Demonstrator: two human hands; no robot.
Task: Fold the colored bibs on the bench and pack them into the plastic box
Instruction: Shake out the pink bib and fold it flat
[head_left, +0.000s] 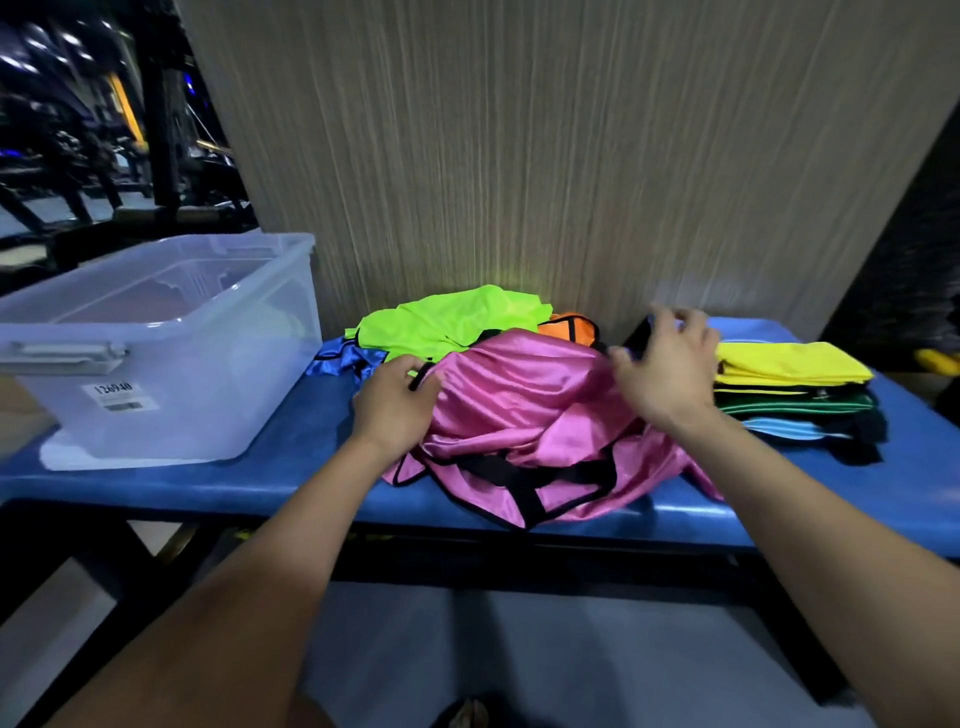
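A crumpled pink bib (524, 415) with black trim lies in the middle of the blue bench (291, 467). My left hand (395, 408) grips its left edge at the black trim. My right hand (667, 371) pinches the bib's upper right edge, fingers blurred. Behind the pink one lie a neon green bib (452, 319), an orange bib (569, 330) and a blue bib (337, 361), all unfolded. A clear plastic box (156, 343) stands open on the bench's left end. A stack of folded bibs (789, 387), yellow on top, sits at the right.
A striped beige wall panel (571, 156) rises directly behind the bench. Dark gym equipment (104, 156) stands beyond the box at the back left. A yellow object (937, 361) shows at the far right edge. Grey floor lies under the bench.
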